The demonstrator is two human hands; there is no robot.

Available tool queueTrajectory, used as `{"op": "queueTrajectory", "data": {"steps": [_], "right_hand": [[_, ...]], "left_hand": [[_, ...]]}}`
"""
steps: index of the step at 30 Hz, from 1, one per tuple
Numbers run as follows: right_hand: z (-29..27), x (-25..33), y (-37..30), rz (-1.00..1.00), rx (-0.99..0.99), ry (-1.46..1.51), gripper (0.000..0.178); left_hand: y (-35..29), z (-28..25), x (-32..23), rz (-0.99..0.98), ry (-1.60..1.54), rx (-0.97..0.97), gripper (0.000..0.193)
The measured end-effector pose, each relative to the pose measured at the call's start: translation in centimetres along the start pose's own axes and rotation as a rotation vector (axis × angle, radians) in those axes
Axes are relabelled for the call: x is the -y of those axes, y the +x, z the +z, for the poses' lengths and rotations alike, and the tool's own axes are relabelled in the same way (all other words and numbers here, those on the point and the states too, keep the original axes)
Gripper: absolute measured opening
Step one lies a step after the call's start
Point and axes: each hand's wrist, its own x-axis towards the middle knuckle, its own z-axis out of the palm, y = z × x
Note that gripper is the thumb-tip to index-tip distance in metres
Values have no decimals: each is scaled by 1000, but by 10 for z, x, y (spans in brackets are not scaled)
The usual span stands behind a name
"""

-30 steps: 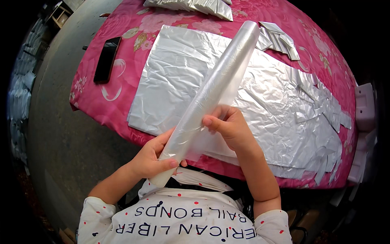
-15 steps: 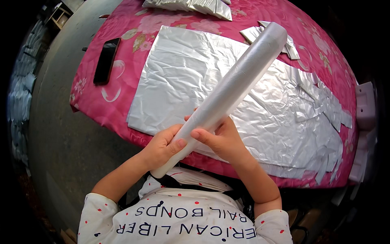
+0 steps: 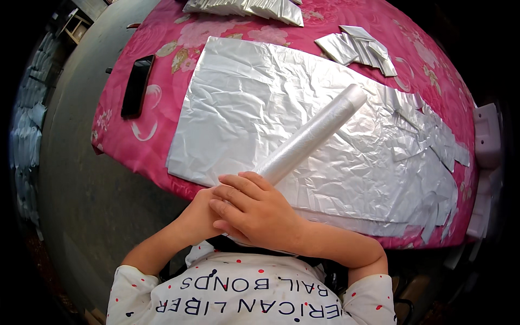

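Note:
A tight roll of clear plastic film [image 3: 317, 132] slants up and right from my hands, its far end over the stacked silvery plastic sheets [image 3: 233, 103]. My left hand [image 3: 203, 216] is closed round the near end; most of its fingers are hidden under the other hand. Laid across the roll and partly over the left hand is my right hand [image 3: 260, 211], with bent fingers wrapped over the top. Both hands are close together at the table's near edge, and the lowest end of the roll is covered by them.
A pink flowered cloth [image 3: 130, 151] covers the table. On it lie a black phone [image 3: 137, 86] at left, folded plastic pieces [image 3: 360, 49] at the back right and a fanned stack [image 3: 254, 8] at the far edge. Cut strips [image 3: 428, 135] lie at right. A pinkish plastic chair [image 3: 487, 135] stands beyond.
The roll has come down and lower, its far end now over the sheets. My right hand has turned from beneath the roll to lie over it and my left hand.

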Motion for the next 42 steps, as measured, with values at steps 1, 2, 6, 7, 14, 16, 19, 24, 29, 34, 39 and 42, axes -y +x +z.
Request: {"op": "queueTrajectory", "data": {"steps": [1, 2, 6, 7, 14, 16, 19, 24, 29, 34, 39, 42], "right_hand": [[8, -6, -6, 18, 35, -18, 31], [14, -11, -11, 38, 71, -36, 30], [0, -40, -20, 74, 112, -139, 23], [-8, -48, -21, 83, 88, -177, 23], [-77, -106, -44, 352, -164, -514, 20], [-85, -113, -49, 477, -277, -476, 19], [-96, -112, -56, 1017, -202, 252, 18], [-93, -117, -52, 990, -233, 648, 19], [-100, -113, -46, 1129, -133, 780, 21], [-108, -113, -41, 1206, 27, 712, 18], [-103, -120, -50, 1142, -135, 768, 19], [-107, -118, -48, 1133, -212, 686, 18]], "left_hand": [[-2, -3, -3, -90, -15, 71, 32], [-2, -4, -4, -143, -28, 88, 33], [-12, -8, -1, -366, -115, 205, 36], [-16, -8, 2, -407, -161, 222, 36], [-34, -19, 24, -583, -575, 431, 36], [-38, -17, 33, -621, -665, 446, 36], [-39, -16, 38, -618, -754, 469, 36], [-37, -14, 43, -598, -830, 506, 40], [-37, -14, 46, -610, -861, 522, 45], [-38, -13, 47, -629, -858, 519, 46], [-35, -14, 47, -607, -879, 547, 49], [-32, -14, 47, -583, -899, 566, 50]]}}
